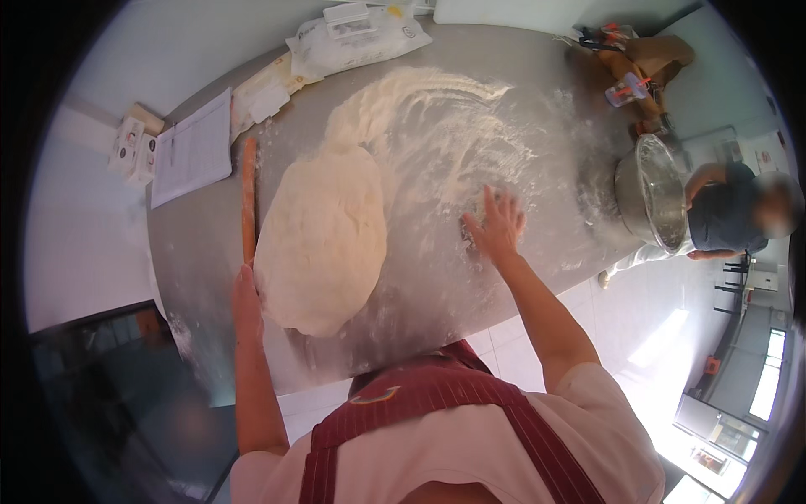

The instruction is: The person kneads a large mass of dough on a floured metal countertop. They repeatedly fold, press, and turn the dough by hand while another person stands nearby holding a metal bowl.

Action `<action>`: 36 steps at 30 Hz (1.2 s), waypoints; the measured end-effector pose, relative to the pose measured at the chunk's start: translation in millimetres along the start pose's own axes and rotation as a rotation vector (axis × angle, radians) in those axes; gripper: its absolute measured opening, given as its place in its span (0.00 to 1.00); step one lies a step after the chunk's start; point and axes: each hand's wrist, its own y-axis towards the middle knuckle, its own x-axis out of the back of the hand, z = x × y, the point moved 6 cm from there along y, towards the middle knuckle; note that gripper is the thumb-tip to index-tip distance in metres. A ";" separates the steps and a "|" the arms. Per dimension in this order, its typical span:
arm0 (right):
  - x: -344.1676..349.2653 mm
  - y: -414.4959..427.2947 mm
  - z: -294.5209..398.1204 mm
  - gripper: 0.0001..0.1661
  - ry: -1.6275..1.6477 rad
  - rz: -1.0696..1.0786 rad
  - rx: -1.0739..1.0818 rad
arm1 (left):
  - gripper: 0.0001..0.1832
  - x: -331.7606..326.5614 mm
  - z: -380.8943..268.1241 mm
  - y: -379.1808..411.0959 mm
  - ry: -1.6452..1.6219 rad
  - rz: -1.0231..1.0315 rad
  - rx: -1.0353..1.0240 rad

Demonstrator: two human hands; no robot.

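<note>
A large slab of pale dough (324,242) lies on the floured metal table (415,302), left of centre. Along its left side is a wooden rolling pin (249,195). My left hand (247,296) is at the pin's near end, beside the dough's edge; whether its fingers close round the pin cannot be made out. Right of the dough, my right hand (497,220) rests palm down with spread fingers on a patch of flour, slightly blurred. Loose flour (434,120) is smeared in an arc beyond the dough.
A metal bowl (652,192) stands at the table's right edge, with another person (724,201) behind it. Papers (192,151), a stained wrapper (261,97) and a plastic bag (359,41) bearing a small container (346,19) line the far left edge. A capped plastic cup (626,90) is at the far right.
</note>
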 end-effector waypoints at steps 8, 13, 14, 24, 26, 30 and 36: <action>15.6 -56.8 53.9 0.36 -0.069 0.185 0.305 | 0.25 6.7 13.9 19.7 -0.079 0.034 0.178; 1.9 -50.8 84.7 0.34 0.892 0.519 -0.100 | 0.27 -47.0 -44.8 -20.7 0.282 0.185 -0.251; -4.3 -48.1 109.6 0.37 1.033 0.606 -0.125 | 0.30 -64.5 -64.7 -36.9 0.558 0.181 -0.479; 6.4 -55.6 97.4 0.48 1.607 0.736 -0.389 | 0.28 -254.5 -109.5 -147.7 0.930 0.838 -0.876; 69.5 -53.6 110.8 0.55 1.539 0.755 -0.430 | 0.29 -237.7 -115.6 -143.2 0.758 0.911 -0.847; 41.9 -42.9 94.1 0.60 1.224 0.521 -0.211 | 0.28 -167.6 -70.9 -84.6 0.506 0.401 -0.828; 67.2 -48.6 116.1 0.57 1.220 0.556 -0.056 | 0.29 -157.2 15.2 -2.7 0.201 0.394 -0.133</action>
